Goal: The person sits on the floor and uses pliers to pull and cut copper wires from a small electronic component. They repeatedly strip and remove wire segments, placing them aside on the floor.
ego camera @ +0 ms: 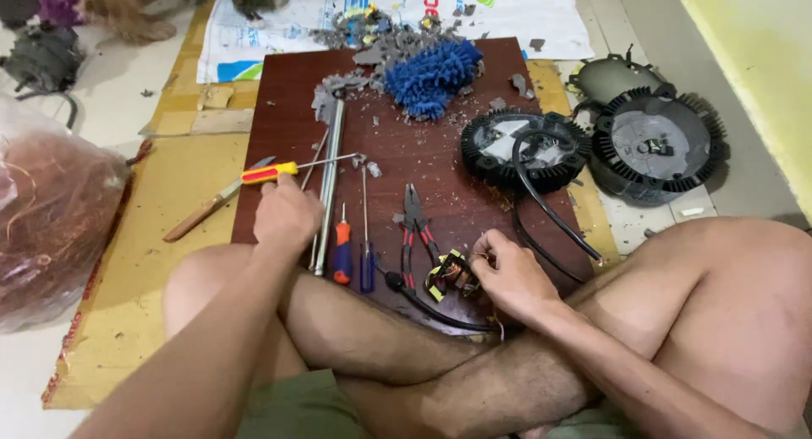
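The left hand closed its grip on the yellow-handled screwdriver over the brown board; the right hand pinched the small coil part there, best held steady

yellow-handled screwdriver flat; yellow-taped coil upright

Three screwdrivers lie on the brown board: a yellow-handled one left of centre, an orange-handled one and a blue-handled one lower down. One pair of pliers sits mid-frame, one knife at left, one blue mop head at top, and two black round fan housings at right.
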